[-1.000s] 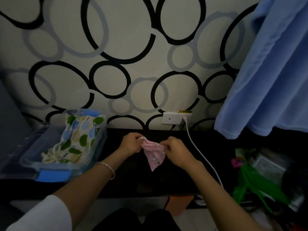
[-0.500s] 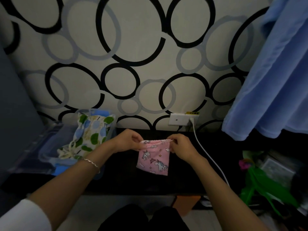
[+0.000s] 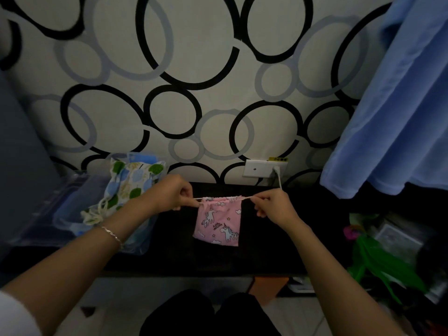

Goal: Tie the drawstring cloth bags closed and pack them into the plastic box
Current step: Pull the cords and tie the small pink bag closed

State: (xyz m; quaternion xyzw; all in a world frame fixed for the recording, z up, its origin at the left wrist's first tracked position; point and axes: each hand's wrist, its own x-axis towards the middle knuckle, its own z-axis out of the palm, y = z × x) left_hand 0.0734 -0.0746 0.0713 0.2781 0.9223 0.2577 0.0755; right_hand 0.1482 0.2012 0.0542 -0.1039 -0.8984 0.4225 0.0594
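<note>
Wider apart now, your left hand (image 3: 174, 194) and right hand (image 3: 275, 207) each pinch a cream drawstring (image 3: 246, 196) end, cinching the pink unicorn-print cloth bag (image 3: 218, 223) hanging between them, right of the clear plastic box (image 3: 65, 214).

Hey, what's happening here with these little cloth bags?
A person holds a pink unicorn bag over the dark table. The left hand and right hand each pinch one end of its drawstring, stretched out sideways, and the mouth is partly gathered. No knot shows yet. A leaf-print bag already lies in the clear plastic box on the left.
</note>
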